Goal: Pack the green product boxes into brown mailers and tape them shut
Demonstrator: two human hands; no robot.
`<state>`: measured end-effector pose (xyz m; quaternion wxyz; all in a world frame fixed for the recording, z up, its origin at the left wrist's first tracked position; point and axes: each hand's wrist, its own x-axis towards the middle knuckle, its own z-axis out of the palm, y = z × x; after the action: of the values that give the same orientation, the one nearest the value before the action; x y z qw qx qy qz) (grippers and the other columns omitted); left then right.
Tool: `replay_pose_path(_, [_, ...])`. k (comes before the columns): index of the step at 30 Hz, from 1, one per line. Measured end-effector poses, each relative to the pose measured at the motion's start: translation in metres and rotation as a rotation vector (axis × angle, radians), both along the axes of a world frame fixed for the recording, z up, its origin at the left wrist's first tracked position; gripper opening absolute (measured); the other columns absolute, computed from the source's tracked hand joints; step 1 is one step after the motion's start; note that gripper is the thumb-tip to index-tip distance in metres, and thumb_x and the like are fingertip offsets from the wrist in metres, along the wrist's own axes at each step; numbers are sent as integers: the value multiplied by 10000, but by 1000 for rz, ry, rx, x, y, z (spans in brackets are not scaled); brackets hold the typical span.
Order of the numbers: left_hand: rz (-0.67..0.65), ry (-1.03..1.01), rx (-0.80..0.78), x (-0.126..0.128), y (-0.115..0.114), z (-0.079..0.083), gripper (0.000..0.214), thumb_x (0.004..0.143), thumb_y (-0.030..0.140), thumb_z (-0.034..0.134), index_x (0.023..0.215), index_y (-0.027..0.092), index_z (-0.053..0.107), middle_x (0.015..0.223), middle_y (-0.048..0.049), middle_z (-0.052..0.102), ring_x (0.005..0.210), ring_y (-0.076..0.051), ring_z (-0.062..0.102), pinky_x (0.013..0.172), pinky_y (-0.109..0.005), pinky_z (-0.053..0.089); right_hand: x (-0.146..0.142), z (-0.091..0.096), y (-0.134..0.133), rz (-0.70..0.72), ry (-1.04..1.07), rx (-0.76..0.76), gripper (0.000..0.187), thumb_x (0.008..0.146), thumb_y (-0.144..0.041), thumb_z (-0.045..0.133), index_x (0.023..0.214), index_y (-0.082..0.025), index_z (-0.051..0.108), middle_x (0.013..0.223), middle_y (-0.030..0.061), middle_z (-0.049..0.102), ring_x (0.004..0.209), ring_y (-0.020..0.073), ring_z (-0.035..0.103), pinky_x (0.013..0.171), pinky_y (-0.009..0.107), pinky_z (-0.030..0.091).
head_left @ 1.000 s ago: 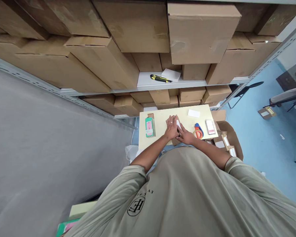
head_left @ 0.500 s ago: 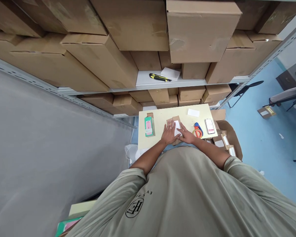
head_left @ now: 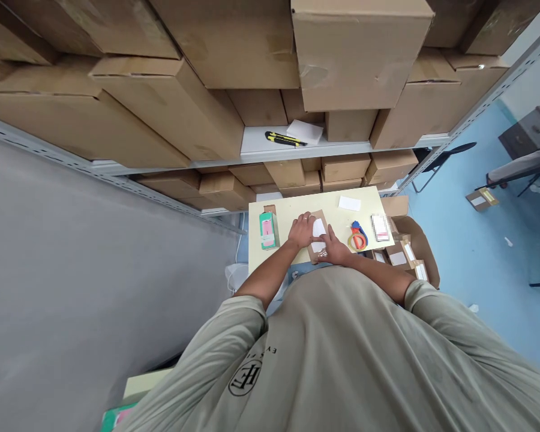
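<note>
A small brown cardboard box (head_left: 314, 254) with a white label (head_left: 318, 227) on top lies at the near edge of the cream table (head_left: 292, 210). My left hand (head_left: 301, 230) grips its left side, with the fingers over the far left edge. On the near right part of the box rests my right hand (head_left: 335, 248); its index finger and thumb are apart, and the fingertips touch the label. Shiny clear tape shows at the near end. A blue and orange tape dispenser (head_left: 358, 236) lies right of the right hand. A green and pink box (head_left: 267, 231) stands to the left.
White slips (head_left: 350, 203) and a blurred flat item (head_left: 380, 228) lie on the table. An open carton (head_left: 420, 246) of labelled parcels stands at its right. Shelves of cardboard boxes (head_left: 360, 54) rise beyond, with a yellow-black box cutter (head_left: 284, 139) on one. A grey wall (head_left: 94, 240) is at left.
My left hand has shifted from lying across the box to its left edge, uncovering more of the label. My right hand has moved slightly nearer to me. The view has shifted a little.
</note>
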<state>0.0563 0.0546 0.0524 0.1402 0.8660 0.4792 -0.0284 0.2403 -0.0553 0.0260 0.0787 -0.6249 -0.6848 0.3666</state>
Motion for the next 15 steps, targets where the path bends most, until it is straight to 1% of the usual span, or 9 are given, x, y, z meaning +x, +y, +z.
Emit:
replay_pose_path(2, [43, 29, 5, 3, -1, 4, 910, 975, 832, 674, 1558, 138, 603, 1642, -285, 547, 1462, -441, 542, 1187, -524, 456, -1, 1, 0, -28, -21, -27, 1079, 849, -504, 983, 1741, -301, 409, 1933, 197, 73, 1510, 432, 643, 1084, 528, 649])
replay_pose_path(4, [93, 59, 1, 2, -3, 7, 956, 977, 852, 645, 1598, 128, 580, 1566, -289, 596, 1389, -444, 579, 1155, -514, 461, 1, 4, 0, -59, -29, -50, 1131, 897, -497, 942, 1805, -325, 289, 1916, 195, 180, 1488, 418, 663, 1091, 502, 635])
replay_pose_path(6, [114, 89, -2, -2, -3, 10, 1055, 977, 871, 619, 1707, 123, 484, 1548, -301, 601, 1358, -455, 596, 1145, -520, 452, 3, 7, -2, -90, -23, -86, 1201, 913, -523, 922, 1843, -325, 188, 1879, 203, 299, 1465, 413, 682, 1094, 480, 623])
replay_pose_path(7, [100, 103, -6, -6, -1, 12, 1106, 970, 879, 621, 1764, 136, 415, 1571, -306, 585, 1362, -463, 597, 1149, -526, 443, 4, 9, -2, -110, -18, -110, 1233, 911, -541, 921, 1851, -315, 156, 1848, 213, 364, 1449, 412, 694, 1088, 472, 620])
replay_pose_path(9, [3, 135, -29, -16, 7, 15, 1213, 919, 892, 683, 1838, 204, 293, 1682, -305, 499, 1405, -482, 580, 1175, -540, 414, 5, 13, -3, -149, -2, -159, 1257, 903, -565, 926, 1851, -282, 151, 1752, 227, 515, 1420, 407, 713, 1068, 454, 618])
replay_pose_path(10, [-79, 154, -51, -22, 13, 16, 1275, 867, 897, 744, 1853, 249, 260, 1756, -295, 423, 1437, -495, 561, 1196, -551, 393, 6, 15, -4, -162, 11, -179, 1241, 896, -563, 935, 1840, -265, 186, 1683, 223, 596, 1403, 400, 723, 1052, 441, 619])
replay_pose_path(12, [-264, 193, -107, -32, 26, 18, 1407, 731, 880, 878, 1859, 333, 240, 1883, -253, 225, 1494, -522, 515, 1233, -577, 355, 6, 17, -2, -171, 48, -190, 1154, 881, -526, 960, 1786, -241, 303, 1530, 192, 728, 1357, 379, 746, 1011, 404, 621])
replay_pose_path(14, [-402, 220, -156, -38, 38, 17, 1479, 630, 795, 983, 1851, 397, 248, 1936, -192, 66, 1515, -538, 492, 1241, -603, 353, 5, 18, 2, -171, 75, -167, 1034, 870, -477, 977, 1706, -239, 418, 1430, 162, 787, 1298, 361, 769, 967, 377, 622])
replay_pose_path(15, [-434, 223, -167, -40, 43, 17, 1467, 622, 726, 1013, 1844, 420, 262, 1945, -166, 34, 1511, -537, 496, 1234, -613, 366, 5, 17, 4, -172, 77, -146, 983, 868, -454, 980, 1672, -240, 457, 1410, 155, 797, 1282, 360, 774, 956, 374, 622])
